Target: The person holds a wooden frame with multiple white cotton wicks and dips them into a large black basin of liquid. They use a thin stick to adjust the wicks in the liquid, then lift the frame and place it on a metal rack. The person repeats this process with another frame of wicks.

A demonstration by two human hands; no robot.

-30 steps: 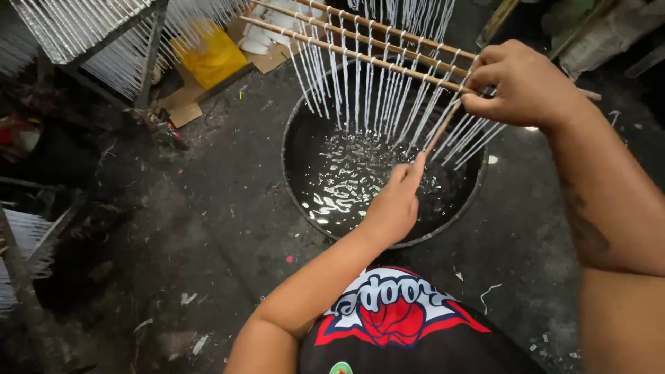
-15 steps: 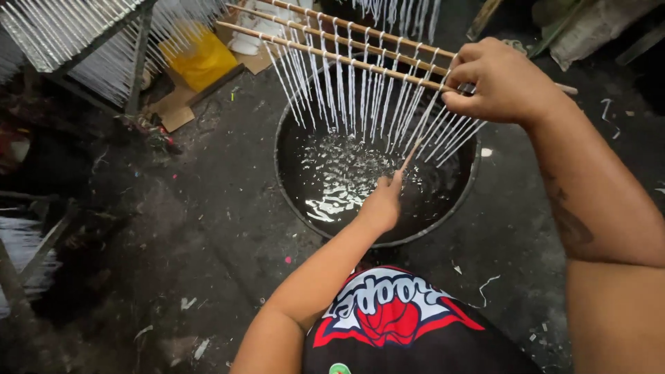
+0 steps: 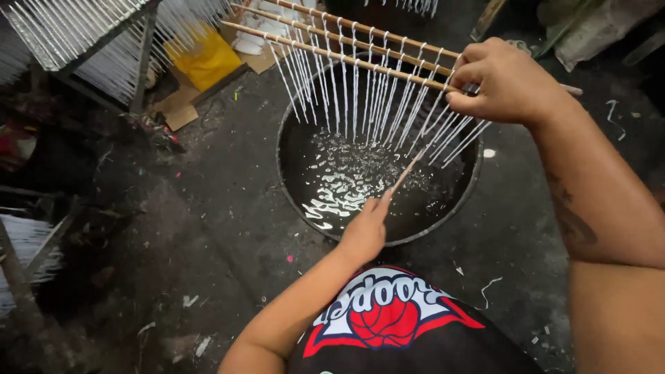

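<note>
right hand [image 3: 509,86] grips the stick rack [image 3: 346,55], far ends cut off; left hand [image 3: 364,232] pinches a thin stick [image 3: 405,173].

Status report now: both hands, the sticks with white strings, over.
Right hand grips wooden sticks, strings over round vat. Left hand holds thin stick. Nothing blocking.

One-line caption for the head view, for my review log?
Right hand holds wooden rods strung with white strands over a round vat while left hand pokes a thin stick among them.
</note>
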